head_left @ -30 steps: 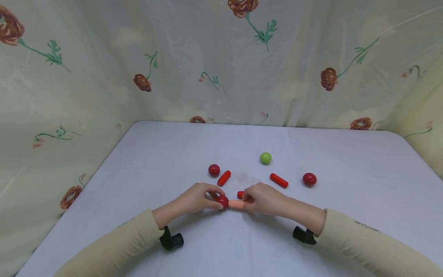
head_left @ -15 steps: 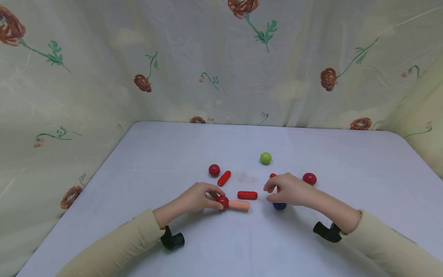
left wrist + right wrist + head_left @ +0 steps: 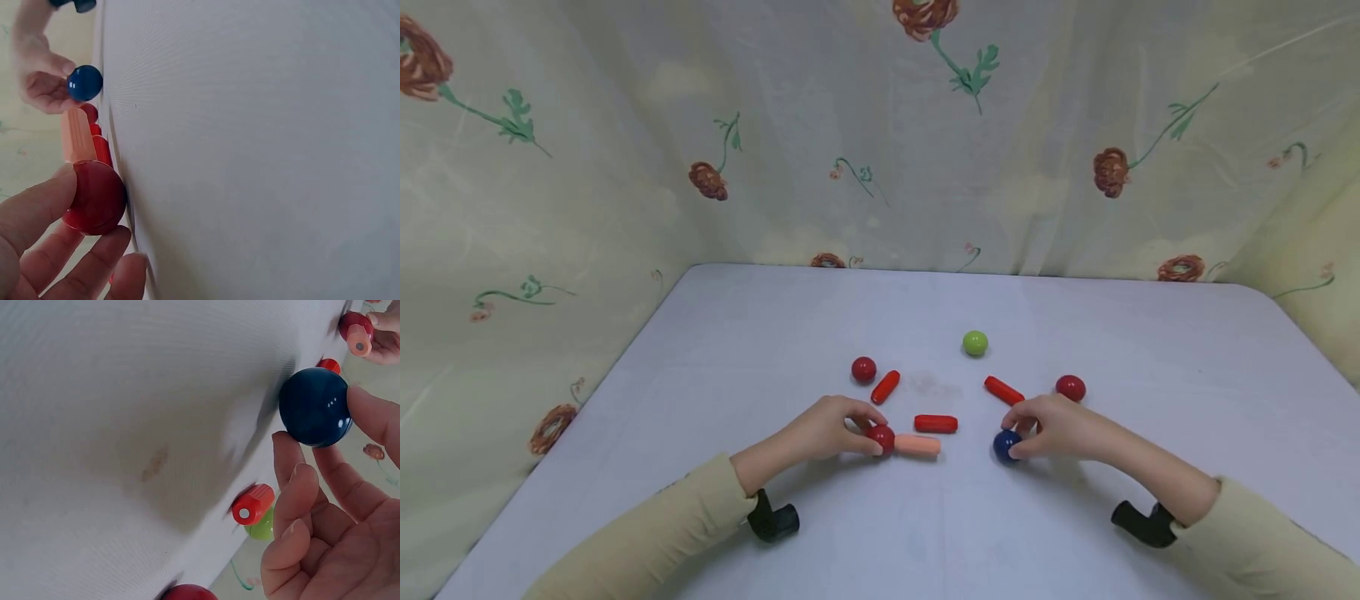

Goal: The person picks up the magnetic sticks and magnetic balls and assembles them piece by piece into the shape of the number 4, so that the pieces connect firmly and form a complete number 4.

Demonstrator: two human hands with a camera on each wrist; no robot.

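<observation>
Red ball [image 3: 883, 437] pinched by left hand [image 3: 837, 426], blue ball [image 3: 1003, 447] by right hand [image 3: 1054, 426], grey end [image 3: 359, 346] of peach stick [image 3: 917, 446] shown only in right wrist view, green ball [image 3: 262, 527] partly hidden there.

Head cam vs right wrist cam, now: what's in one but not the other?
Only head: both beige fabric sleeves and the loose glossy red ball beside the leftmost slim red rod.

Only right wrist: round grey discs on the facing ends of another slim red rod and the slim peach rod.

Both: glossy dark blue ball in the right hand, glossy light green ball, left hand holding a second glossy red ball.
</observation>
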